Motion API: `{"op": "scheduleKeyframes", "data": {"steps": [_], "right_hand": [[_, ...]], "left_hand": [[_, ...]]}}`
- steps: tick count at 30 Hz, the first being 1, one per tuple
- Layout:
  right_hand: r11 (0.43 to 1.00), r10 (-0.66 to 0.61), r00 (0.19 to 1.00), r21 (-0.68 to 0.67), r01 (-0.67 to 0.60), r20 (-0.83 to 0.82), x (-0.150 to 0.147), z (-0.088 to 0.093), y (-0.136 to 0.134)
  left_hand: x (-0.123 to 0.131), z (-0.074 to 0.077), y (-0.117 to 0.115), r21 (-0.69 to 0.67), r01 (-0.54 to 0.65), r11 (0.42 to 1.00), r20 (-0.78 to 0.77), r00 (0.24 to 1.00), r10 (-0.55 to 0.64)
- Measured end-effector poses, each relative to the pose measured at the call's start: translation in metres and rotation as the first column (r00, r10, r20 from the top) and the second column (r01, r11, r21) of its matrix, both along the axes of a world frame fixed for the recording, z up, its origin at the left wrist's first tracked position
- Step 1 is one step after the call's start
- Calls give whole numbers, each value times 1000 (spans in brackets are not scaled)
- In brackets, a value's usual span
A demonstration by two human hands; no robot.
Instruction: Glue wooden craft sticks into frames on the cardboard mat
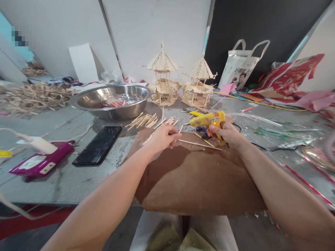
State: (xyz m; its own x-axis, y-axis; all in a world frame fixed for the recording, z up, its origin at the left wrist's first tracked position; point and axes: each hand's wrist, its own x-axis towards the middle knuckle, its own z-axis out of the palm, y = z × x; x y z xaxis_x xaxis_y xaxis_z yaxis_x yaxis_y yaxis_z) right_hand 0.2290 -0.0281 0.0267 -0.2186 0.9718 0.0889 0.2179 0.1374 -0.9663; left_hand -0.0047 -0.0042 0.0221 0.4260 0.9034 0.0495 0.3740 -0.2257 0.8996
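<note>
Nearer than both grips spreads a brown sheet (188,181). The left hand (165,137) pinches a short wooden stick (181,129); just right of that pinch, the right hand (223,133) grasps a yellow glue gun (205,120), its nozzle (186,123) near the stick. Beyond the grips stand two wooden pagodas (164,86).

Your left hand (165,137) has open room nearward over the brown sheet (199,184). Ahead, loose sticks (143,120), a steel basin (115,112) and two stick pagodas (163,86) obstruct it.
</note>
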Motion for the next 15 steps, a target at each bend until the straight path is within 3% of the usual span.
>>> {"op": "scheduleKeyframes", "data": {"steps": [6,15], "right_hand": [[999,-37,999,29,37,-4,-4,-6,-1],[959,-165,985,245,146,59,-17,-13,-8]], "left_hand": [[1,1,1,-96,-88,992,205,973,106],[-8,3,12,-378,-111,919,558,765,322]]}}
